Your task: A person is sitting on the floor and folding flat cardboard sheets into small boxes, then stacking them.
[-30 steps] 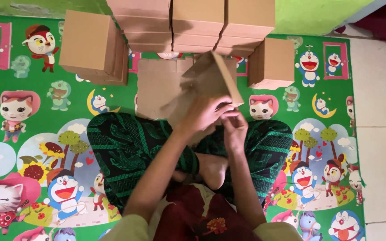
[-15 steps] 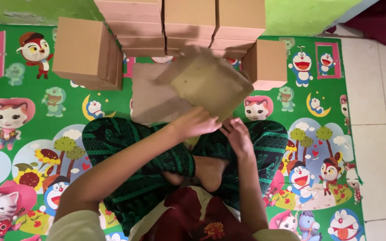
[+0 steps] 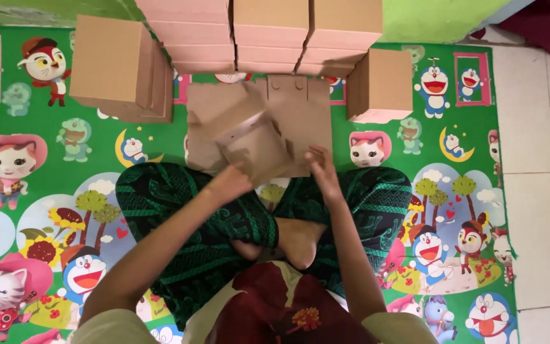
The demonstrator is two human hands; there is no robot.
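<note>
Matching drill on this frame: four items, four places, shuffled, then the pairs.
Items:
1. left hand
2. right hand
3. lone small box
4. tilted large box

Places:
A. upper left on the mat
B. right of the flat cardboard sheets
C. on the near edge of the cardboard piece being folded
D. on the right edge of the flat cardboard sheets

Pairs: 1-C, 2-D, 3-B, 4-A

Green cartoon-print play mat [image 3: 65, 210], white tiled floor [image 3: 539, 165], green wall [image 3: 434, 16]
</note>
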